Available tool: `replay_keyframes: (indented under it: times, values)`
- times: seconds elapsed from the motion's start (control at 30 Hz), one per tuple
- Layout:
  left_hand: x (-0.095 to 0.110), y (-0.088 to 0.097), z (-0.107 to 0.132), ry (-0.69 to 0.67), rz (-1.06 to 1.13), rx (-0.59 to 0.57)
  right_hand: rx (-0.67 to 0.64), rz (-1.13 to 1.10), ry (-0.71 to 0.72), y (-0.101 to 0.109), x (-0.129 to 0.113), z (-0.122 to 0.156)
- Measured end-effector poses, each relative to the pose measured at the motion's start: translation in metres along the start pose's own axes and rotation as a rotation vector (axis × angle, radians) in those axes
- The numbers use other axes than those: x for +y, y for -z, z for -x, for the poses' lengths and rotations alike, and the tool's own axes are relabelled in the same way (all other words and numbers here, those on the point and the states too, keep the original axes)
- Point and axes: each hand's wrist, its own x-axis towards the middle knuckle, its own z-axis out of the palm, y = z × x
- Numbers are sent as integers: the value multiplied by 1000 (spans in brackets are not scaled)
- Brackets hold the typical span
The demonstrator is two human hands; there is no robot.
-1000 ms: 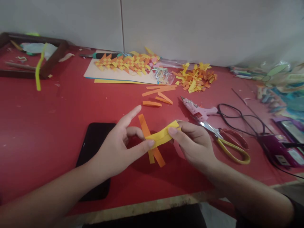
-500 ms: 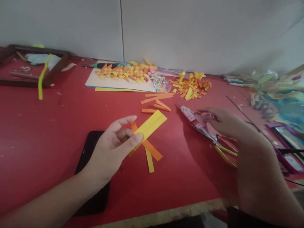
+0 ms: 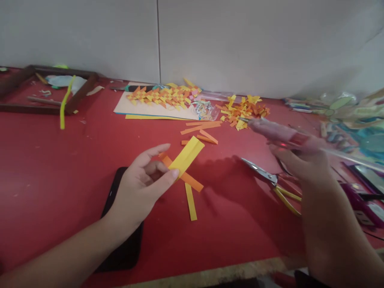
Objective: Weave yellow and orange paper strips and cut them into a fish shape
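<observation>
My left hand (image 3: pixel 144 186) pinches one end of a folded yellow paper strip (image 3: pixel 187 156) between thumb and fingers, just above the red table (image 3: pixel 75 160). Under the strip lie an orange strip (image 3: pixel 187 180) and a narrow yellow strip (image 3: pixel 191 202), crossed on the table. My right hand (image 3: pixel 303 160) is raised on the right and grips a pink glue gun (image 3: pixel 274 130), its nozzle pointing left; the gun is blurred by motion. Yellow-handled scissors (image 3: pixel 274 184) rest on the table below that hand.
A black phone (image 3: pixel 123 224) lies under my left wrist. At the back are a woven orange-and-yellow paper mat on white card (image 3: pixel 162 98), a pile of paper scraps (image 3: pixel 244 110), loose orange strips (image 3: pixel 201 128), and a dark wooden frame (image 3: pixel 75 96). Craft clutter and a purple device (image 3: pixel 360 200) fill the right side.
My right hand let go of the yellow strip, reached right to the glue gun and has lifted it off the table. My left hand keeps the strip, now unfolded straighter.
</observation>
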Motion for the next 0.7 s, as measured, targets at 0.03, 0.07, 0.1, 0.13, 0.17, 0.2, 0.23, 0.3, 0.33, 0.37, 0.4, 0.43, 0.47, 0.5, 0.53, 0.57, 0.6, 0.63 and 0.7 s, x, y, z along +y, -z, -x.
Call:
replay_keyframes:
  times: [0.03,0.07,0.1,0.13,0.17,0.2,0.23,0.3,0.33,0.37,0.4,0.43,0.47,0.5,0.53,0.57,0.6,0.63,0.7]
  values:
    - [0,0,-1,1,-1,15,-63,-100,73,-2,-8,2]
    - [0,0,-2,-2,-6,31,-118,-178,142,-5,-17,4]
    - [0,0,-2,-7,-12,48,-150,-211,168,-8,-26,7]
    - [0,0,-2,-11,-21,62,-154,-221,194,-12,-36,9]
    - [0,-1,-2,-11,-31,73,-223,-227,244,-17,-46,11]
    - [1,-1,-2,-9,-37,81,-204,-222,256,-21,-55,12]
    - [2,-2,-1,-4,-38,86,-211,-200,275,-25,-63,13]
    - [3,-4,0,4,-32,84,-209,-159,306,-32,-76,14]
    - [3,-4,0,6,-32,81,-212,-142,314,-34,-81,13]
    - [3,-5,1,4,-34,81,-220,-137,314,-36,-85,13]
    - [3,-5,1,0,-42,83,-229,-137,312,-38,-87,14]
    - [2,-5,1,-5,-52,85,-241,-139,304,-40,-89,14]
    - [2,-4,1,-9,-61,86,-250,-144,300,-41,-90,15]
    - [1,-4,1,-13,-69,84,-248,-143,298,-42,-91,16]
    - [1,-3,1,-16,-76,78,-241,-136,298,-44,-91,17]
    - [1,-3,1,-20,-83,70,-233,-129,300,-45,-91,19]
    - [0,-3,1,-23,-91,61,-219,-126,302,-46,-91,20]
    - [0,-2,1,-27,-98,56,-210,-126,301,-47,-91,21]
    - [0,-2,1,-31,-111,45,-200,-124,309,-49,-91,22]
